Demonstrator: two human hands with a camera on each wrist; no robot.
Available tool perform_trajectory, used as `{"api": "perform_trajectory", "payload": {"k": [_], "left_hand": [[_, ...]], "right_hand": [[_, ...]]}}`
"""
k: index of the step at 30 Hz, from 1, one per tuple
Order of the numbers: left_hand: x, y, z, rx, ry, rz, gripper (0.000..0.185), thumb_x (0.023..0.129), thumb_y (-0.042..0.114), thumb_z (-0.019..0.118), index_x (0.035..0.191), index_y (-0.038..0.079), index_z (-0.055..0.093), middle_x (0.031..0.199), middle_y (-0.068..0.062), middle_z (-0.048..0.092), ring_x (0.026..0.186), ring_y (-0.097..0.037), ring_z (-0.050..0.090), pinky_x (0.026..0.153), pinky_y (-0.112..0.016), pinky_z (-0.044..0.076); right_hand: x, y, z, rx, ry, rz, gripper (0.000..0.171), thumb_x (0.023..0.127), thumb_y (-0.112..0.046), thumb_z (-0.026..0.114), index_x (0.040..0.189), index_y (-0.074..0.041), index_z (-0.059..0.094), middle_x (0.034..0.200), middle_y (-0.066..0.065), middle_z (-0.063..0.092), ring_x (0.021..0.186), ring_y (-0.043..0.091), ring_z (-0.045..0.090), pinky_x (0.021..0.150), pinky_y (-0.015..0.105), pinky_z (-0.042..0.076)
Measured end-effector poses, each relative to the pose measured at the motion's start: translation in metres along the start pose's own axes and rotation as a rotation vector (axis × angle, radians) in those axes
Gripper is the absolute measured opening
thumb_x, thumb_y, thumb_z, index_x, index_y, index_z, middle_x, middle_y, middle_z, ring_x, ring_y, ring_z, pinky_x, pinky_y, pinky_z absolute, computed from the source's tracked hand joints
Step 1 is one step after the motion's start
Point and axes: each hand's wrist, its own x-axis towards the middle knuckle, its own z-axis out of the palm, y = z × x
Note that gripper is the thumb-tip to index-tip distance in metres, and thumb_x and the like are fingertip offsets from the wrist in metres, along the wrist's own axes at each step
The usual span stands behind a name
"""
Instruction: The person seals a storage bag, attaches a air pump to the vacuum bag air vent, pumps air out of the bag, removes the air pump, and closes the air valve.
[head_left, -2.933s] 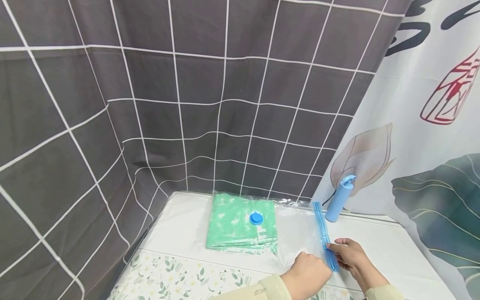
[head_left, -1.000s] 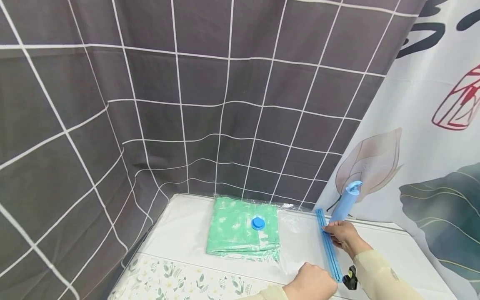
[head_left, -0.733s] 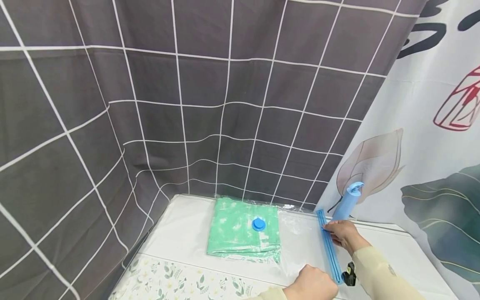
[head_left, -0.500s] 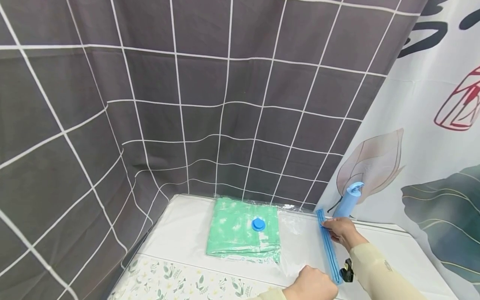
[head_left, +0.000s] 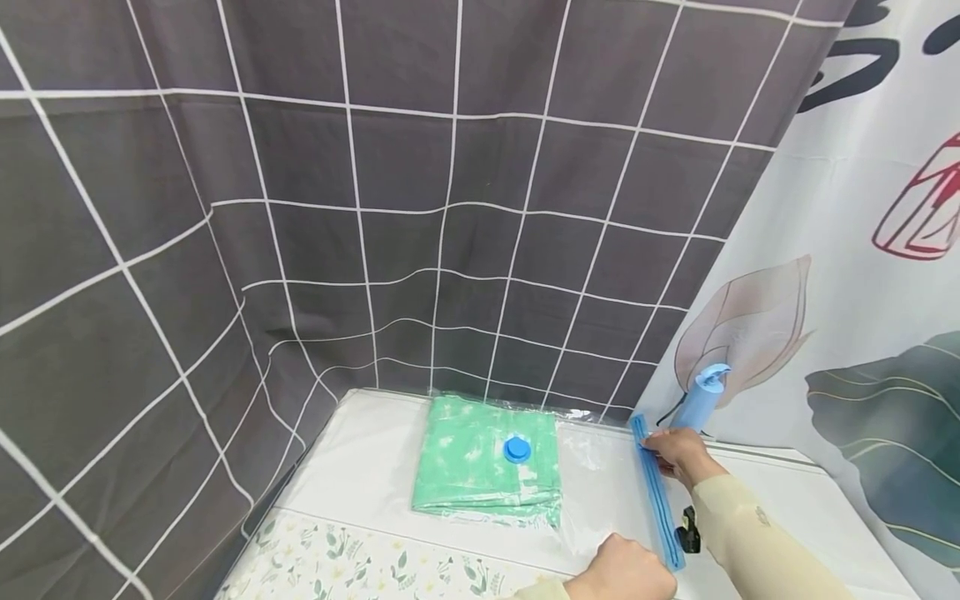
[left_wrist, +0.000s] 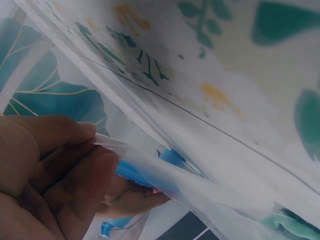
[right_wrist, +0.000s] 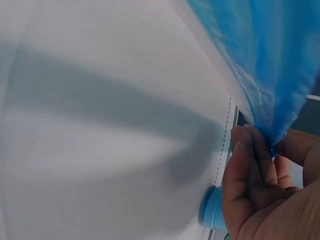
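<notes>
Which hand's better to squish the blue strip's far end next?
Probably the right hand: it pinches the blue strip close to that end, while the left hand pinches clear plastic by the near end.

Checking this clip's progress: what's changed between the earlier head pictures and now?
The right hand has moved along the blue strip toward its far end, away from the person, and pinches it there. The left hand stays near the strip's near end. The green cloth, blue valve and pump look unmoved.
</notes>
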Motion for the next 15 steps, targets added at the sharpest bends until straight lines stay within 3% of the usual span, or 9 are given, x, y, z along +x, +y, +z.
{"api": "perform_trajectory", "payload": {"k": [8, 15], "left_hand": [[0.004, -0.001, -0.001, -0.012, -0.079, -0.041, 0.029, 0.106, 0.057, 0.075, 0.08, 0.044, 0.079, 0.068, 0.023, 0.069, 0.059, 0.005, 0.055, 0.056, -0.018, 0.045], [0.002, 0.0, -0.002, 0.013, -0.065, -0.056, 0.032, 0.105, 0.058, 0.074, 0.077, 0.044, 0.078, 0.066, 0.023, 0.069, 0.057, 0.005, 0.055, 0.053, -0.018, 0.045]], "right_hand": [[0.004, -0.011, 0.005, -0.019, -0.002, -0.025, 0.016, 0.104, 0.0, 0.069, 0.104, 0.006, 0.054, 0.091, 0.014, 0.062, 0.081, 0.023, 0.063, 0.066, 0.03, 0.061], [0.013, -0.019, 0.003, -0.038, 0.043, -0.032, 0.017, 0.106, -0.002, 0.068, 0.093, 0.0, 0.058, 0.083, 0.006, 0.058, 0.077, 0.02, 0.057, 0.065, 0.027, 0.057]]}}
